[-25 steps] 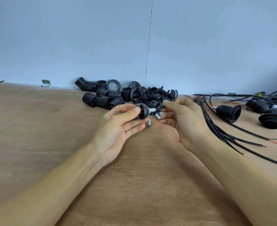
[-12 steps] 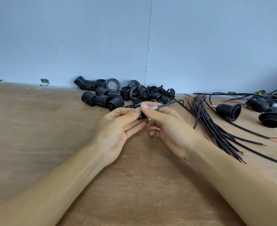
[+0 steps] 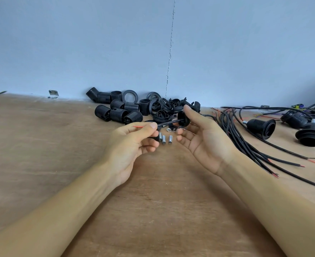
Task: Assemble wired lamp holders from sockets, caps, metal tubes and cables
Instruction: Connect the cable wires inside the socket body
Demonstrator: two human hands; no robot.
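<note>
My left hand pinches the end of a black cable between thumb and fingers; its red wire tip sticks out to the left. The cable runs right through a black cap, which my right hand holds between thumb and fingers. Three short metal tubes lie on the wooden table just below the hands, with small nuts beside them. A pile of black sockets and rings lies behind, against the wall.
A bundle of black cables with red tips fans across the table on the right. Assembled lamp holders and a wide black socket lie at the far right. A small metal bracket sits by the wall.
The hands have drawn apart: the right hand slid the cap to the right along the cable while the left kept the cable end. The metal tubes on the table are now uncovered.
</note>
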